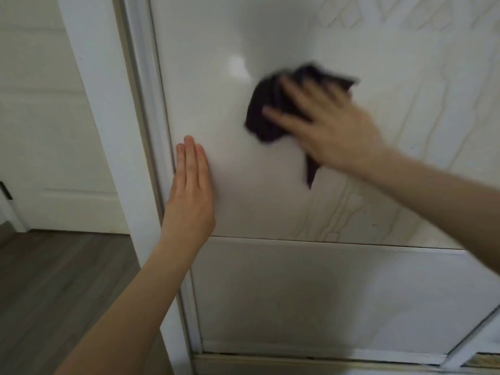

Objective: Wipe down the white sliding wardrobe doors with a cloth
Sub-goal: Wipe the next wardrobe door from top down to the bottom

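No legible text, label, brand, number or sign appears. The wardrobe door [216, 63] carries only faint lines toward its right side, too indistinct to read as characters. The dark cloth [259, 131] against the door's upper panel is motion-blurred and no marking can be read on it.

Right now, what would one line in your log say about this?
step: wiping | right hand: flat, pressing dark cloth on white wardrobe door upper panel | left hand: flat on same panel near frame
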